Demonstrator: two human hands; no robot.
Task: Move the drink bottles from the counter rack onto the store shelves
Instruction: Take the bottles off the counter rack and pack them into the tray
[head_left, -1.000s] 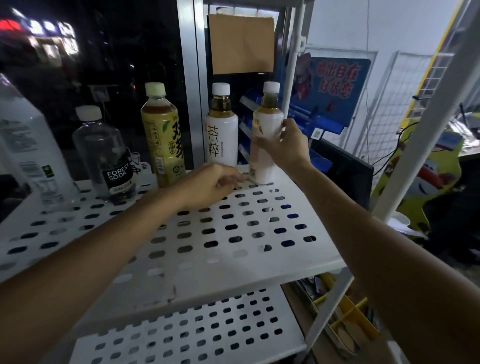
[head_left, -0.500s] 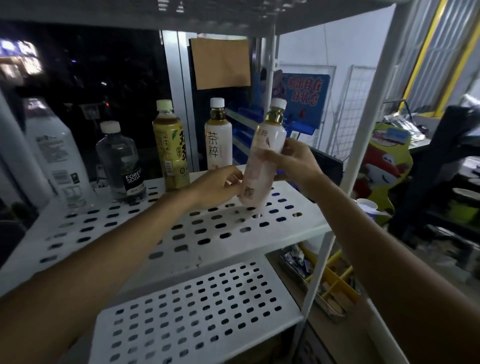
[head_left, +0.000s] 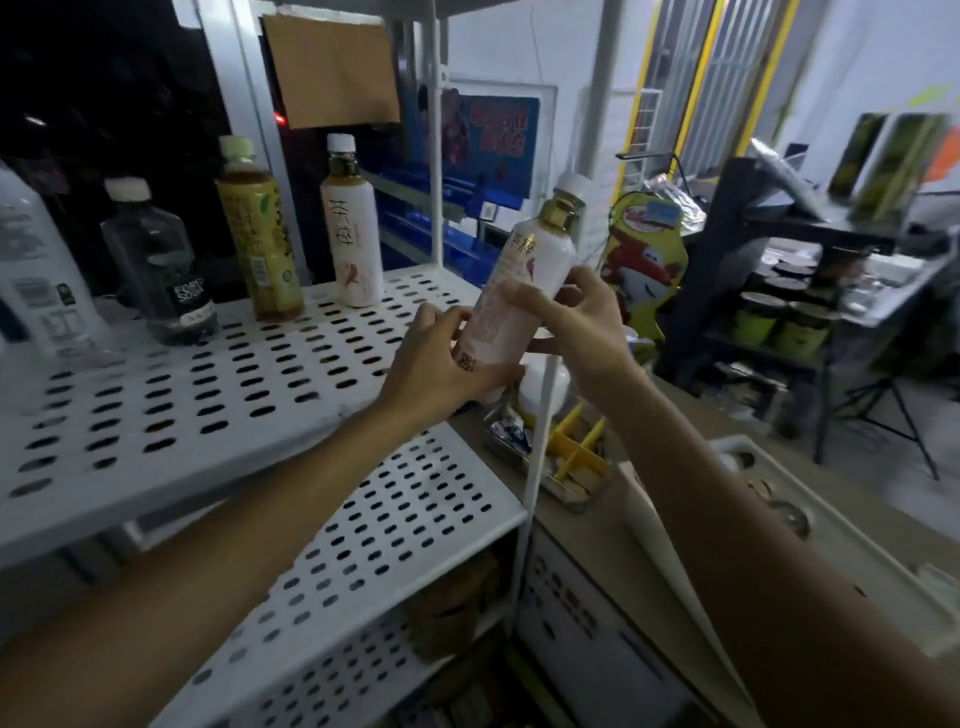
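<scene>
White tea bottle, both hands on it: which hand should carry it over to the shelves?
Right, likely. The right hand wraps the white tea bottle at mid-body, near its balance, and the bottle leans rightward at the right edge of the rack. The left hand grips only the base.

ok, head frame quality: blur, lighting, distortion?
Head view: dim, left background near black; motion blur smears the right side and the big bottle at far left; held bottle, left hand and right hand fairly sharp; wide-angle skews the post.
</scene>
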